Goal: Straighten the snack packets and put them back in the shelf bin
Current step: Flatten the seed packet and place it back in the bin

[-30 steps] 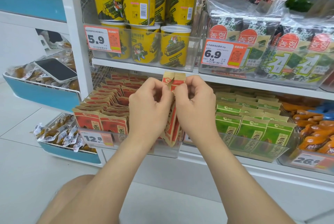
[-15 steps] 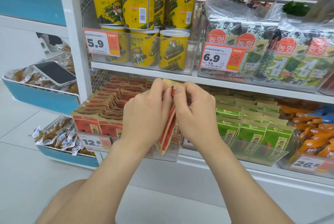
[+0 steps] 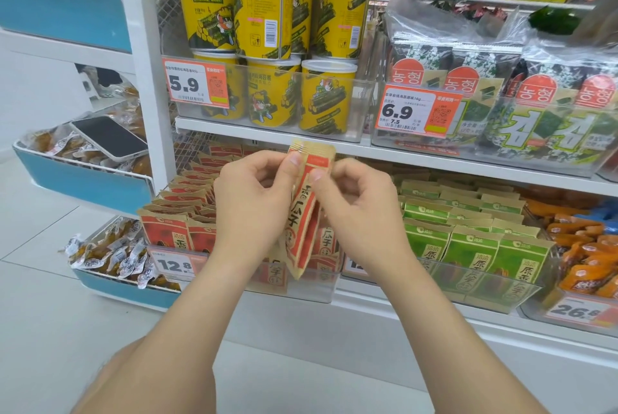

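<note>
Left hand [image 3: 254,203]: centre frame, thumb and fingers pinch the packet's top seal
Right hand [image 3: 359,213]: just beside it, pinches the same top edge
Packet [image 3: 306,216]: hangs near upright mid frame, in front of the bin
Handling: likely light, crinkly pouch with loose contents; the flat seal looks the firmest hold
Bin [image 3: 314,293]: clear, lower centre; packets [image 3: 187,236] stand in rows at its left

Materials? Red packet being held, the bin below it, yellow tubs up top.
Red packet: looks like matte kraft paper, tan with a crimped top seal; any inner lining cannot be seen.
Bin: clear glossy plastic, contents show through its front wall.
Yellow tubs: glossy printed wrap with highlights, whitish rims; card or plastic body, cannot tell.
</note>
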